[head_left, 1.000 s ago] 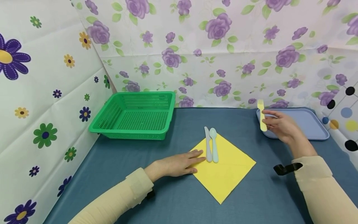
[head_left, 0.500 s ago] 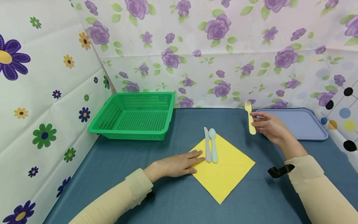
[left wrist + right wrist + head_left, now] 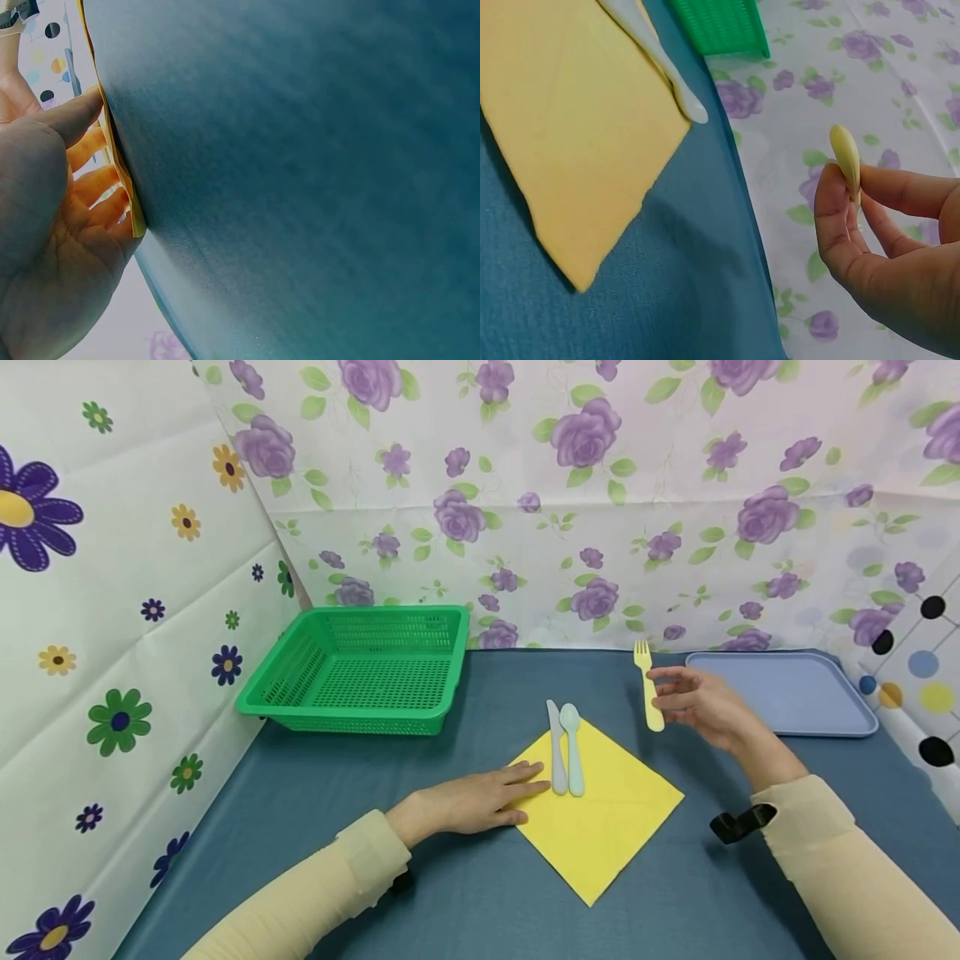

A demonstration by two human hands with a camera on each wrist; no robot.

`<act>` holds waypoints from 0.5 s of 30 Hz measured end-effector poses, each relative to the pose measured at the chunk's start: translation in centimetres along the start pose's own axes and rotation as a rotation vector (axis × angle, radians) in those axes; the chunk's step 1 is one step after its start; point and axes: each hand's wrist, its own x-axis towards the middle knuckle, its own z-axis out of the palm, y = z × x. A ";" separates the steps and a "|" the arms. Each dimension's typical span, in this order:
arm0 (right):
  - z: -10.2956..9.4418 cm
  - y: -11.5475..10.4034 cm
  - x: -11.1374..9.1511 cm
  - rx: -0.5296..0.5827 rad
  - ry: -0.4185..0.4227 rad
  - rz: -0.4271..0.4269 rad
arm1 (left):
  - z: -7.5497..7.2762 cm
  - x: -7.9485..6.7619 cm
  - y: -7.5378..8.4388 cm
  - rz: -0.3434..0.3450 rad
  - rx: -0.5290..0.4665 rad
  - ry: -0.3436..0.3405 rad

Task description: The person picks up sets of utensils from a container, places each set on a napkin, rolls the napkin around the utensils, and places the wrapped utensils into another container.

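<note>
A yellow fork [image 3: 650, 693] is pinched between the thumb and fingers of my right hand [image 3: 708, 710], tines up, above the table left of the blue tray. In the right wrist view the end of the fork's handle [image 3: 845, 154] pokes out of the pinch. My left hand [image 3: 480, 800] rests with spread fingers on the left corner of a yellow napkin [image 3: 600, 827], laid as a diamond. A pale grey knife [image 3: 557, 752] and a mint-green spoon [image 3: 574, 756] lie side by side on the napkin, just right of the left fingertips.
At the back left stands a green perforated basket [image 3: 360, 714]. A light blue tray [image 3: 795, 693] lies at the back right. Blue cloth [image 3: 420, 893] covers the table, and flowered sheets [image 3: 525, 468] hang behind it and at the left.
My right hand has carried the fork leftward from over the tray's left edge and slightly down, toward the napkin. The left hand, knife and spoon have stayed in place.
</note>
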 end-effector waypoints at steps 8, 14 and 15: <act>1.0 0.1 0.2 -0.060 -0.025 0.006 | 0.0 -0.1 0.1 0.011 0.001 0.001; 1.8 0.3 0.4 -0.072 -0.038 0.021 | 0.0 -0.1 0.0 0.012 -0.001 0.004; 2.0 0.3 0.5 -0.076 -0.041 0.025 | 0.0 -0.1 0.0 0.013 0.000 0.005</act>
